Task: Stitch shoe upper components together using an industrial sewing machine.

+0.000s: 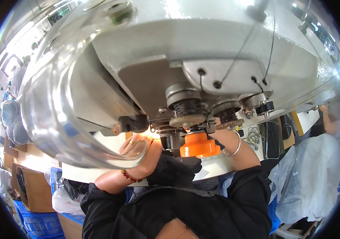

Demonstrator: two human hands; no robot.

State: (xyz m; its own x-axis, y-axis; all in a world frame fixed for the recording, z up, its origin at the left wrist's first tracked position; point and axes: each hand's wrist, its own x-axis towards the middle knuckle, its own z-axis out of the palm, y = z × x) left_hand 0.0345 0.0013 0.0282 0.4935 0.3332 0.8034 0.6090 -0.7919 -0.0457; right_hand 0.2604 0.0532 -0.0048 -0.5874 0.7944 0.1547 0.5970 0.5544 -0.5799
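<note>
A large pale sewing machine head (146, 40) fills the upper view, with round metal tension dials (184, 99) and an orange knob (197, 145) on its underside. My left hand (140, 153), with a ring and a red beaded bracelet (130, 176), is beside a bright light under the machine. Its fingers are bent together, partly behind a curved clear guard (64, 131); what they pinch is hidden. Behind the orange knob my right hand is concealed; only the wrist and forearm (241, 153) with a silver bangle (234, 147) show. Dark cloth (174, 171) hangs between my arms.
A white tabletop (78, 172) runs beneath the machine. Coiled cable (254, 136) lies at the right. Clear plastic bags (311, 175) bulge farther right, near another person's arm (329, 121). Cardboard boxes (32, 187) and blue crates (38, 221) stand at the left.
</note>
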